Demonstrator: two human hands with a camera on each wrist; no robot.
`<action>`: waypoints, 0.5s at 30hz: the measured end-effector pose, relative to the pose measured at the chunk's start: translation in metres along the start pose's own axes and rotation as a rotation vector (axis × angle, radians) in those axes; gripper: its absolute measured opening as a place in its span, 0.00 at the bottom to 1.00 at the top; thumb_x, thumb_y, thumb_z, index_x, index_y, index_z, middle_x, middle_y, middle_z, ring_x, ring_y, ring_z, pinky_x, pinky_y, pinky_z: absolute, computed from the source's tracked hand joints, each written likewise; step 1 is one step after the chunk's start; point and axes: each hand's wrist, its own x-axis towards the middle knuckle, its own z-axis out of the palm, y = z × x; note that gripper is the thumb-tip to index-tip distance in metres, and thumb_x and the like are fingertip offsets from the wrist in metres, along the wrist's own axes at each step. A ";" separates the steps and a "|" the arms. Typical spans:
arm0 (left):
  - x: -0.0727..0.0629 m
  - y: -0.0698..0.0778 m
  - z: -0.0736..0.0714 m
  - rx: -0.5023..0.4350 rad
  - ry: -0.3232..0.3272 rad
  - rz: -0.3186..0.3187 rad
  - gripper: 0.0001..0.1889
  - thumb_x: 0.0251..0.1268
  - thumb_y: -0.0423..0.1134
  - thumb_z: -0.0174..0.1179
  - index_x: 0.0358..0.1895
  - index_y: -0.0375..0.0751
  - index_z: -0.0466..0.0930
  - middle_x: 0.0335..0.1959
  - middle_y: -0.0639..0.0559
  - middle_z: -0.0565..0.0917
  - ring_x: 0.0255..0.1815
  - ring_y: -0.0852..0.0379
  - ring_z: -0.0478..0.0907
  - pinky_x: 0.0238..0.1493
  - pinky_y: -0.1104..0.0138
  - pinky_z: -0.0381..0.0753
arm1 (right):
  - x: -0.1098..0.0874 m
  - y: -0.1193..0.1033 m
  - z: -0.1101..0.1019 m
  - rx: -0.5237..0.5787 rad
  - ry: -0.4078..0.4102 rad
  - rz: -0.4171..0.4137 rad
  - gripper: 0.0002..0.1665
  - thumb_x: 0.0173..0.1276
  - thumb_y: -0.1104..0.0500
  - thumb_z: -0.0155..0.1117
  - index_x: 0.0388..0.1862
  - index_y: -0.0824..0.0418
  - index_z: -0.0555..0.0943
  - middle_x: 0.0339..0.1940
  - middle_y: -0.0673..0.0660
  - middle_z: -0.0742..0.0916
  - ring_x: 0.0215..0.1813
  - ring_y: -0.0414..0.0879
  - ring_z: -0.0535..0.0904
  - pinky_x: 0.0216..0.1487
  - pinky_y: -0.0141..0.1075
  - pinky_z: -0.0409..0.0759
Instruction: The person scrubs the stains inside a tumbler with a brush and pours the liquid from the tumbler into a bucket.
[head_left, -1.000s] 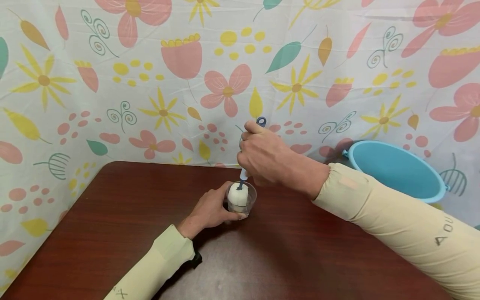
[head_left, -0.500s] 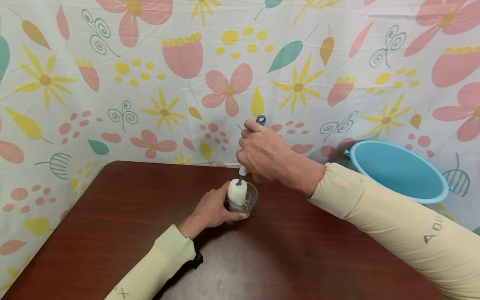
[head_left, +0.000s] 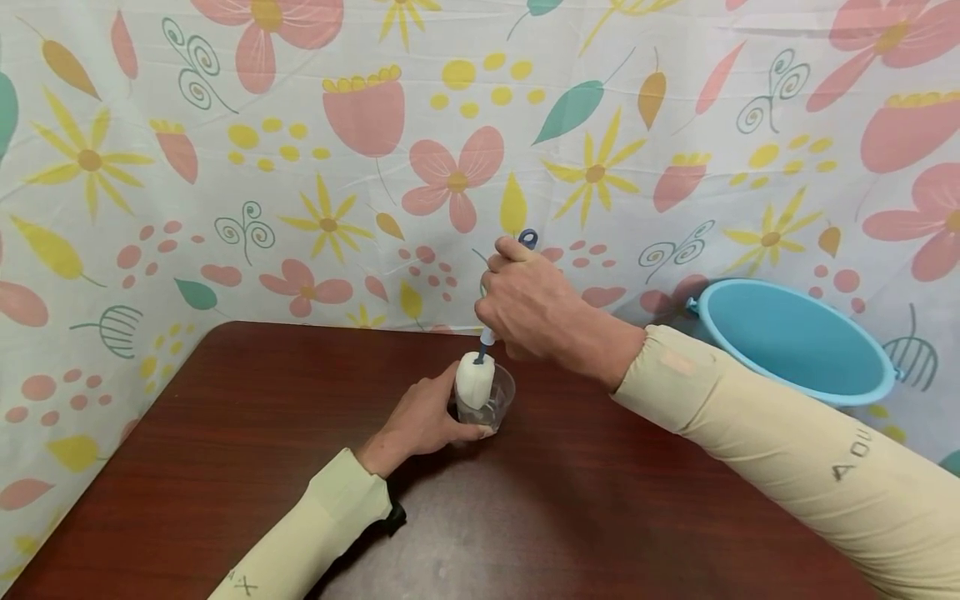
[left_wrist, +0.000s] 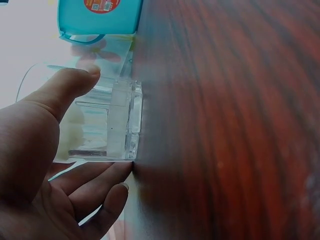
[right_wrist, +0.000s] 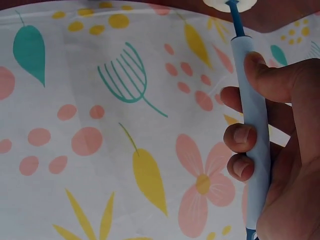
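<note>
A clear glass cup (head_left: 501, 398) stands on the table, held round its side by my left hand (head_left: 420, 417). In the left wrist view the thumb lies across the glass (left_wrist: 95, 120) and the other fingers pass along its far side. My right hand (head_left: 543, 308) grips the light blue handle of a sponge cup brush (right_wrist: 254, 115), fingers curled round it. The brush's white sponge head (head_left: 475, 382) sits inside the cup, tilted toward its left wall, its top above the rim. A dark blue loop tops the handle.
A blue bucket (head_left: 795, 342) stands at the right, behind the right forearm. The dark wooden table (head_left: 225, 433) ends in front of a flower-patterned curtain (head_left: 300, 125).
The sponge head has risen a little and shifted from the cup's middle toward its left wall. The right hand has moved only slightly; the left hand keeps holding the cup in place.
</note>
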 end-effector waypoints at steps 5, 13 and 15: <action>0.000 -0.001 0.001 0.006 0.000 0.014 0.46 0.53 0.59 0.82 0.73 0.53 0.69 0.47 0.59 0.87 0.46 0.60 0.85 0.46 0.62 0.83 | -0.001 0.000 0.003 -0.013 -0.029 0.035 0.21 0.57 0.50 0.71 0.11 0.50 0.72 0.14 0.52 0.73 0.27 0.51 0.72 0.56 0.48 0.61; 0.001 0.000 0.001 0.019 0.000 0.011 0.46 0.53 0.59 0.82 0.74 0.52 0.69 0.48 0.59 0.87 0.46 0.60 0.85 0.47 0.62 0.83 | -0.004 -0.001 0.007 -0.015 -0.057 0.059 0.20 0.54 0.53 0.69 0.10 0.48 0.70 0.14 0.51 0.72 0.26 0.51 0.70 0.55 0.47 0.62; 0.001 0.000 0.001 0.023 -0.002 0.011 0.46 0.53 0.58 0.82 0.74 0.52 0.69 0.48 0.59 0.87 0.47 0.60 0.85 0.47 0.62 0.83 | -0.006 -0.001 0.008 -0.021 -0.060 0.061 0.19 0.54 0.53 0.68 0.10 0.48 0.70 0.14 0.51 0.72 0.26 0.51 0.70 0.55 0.47 0.62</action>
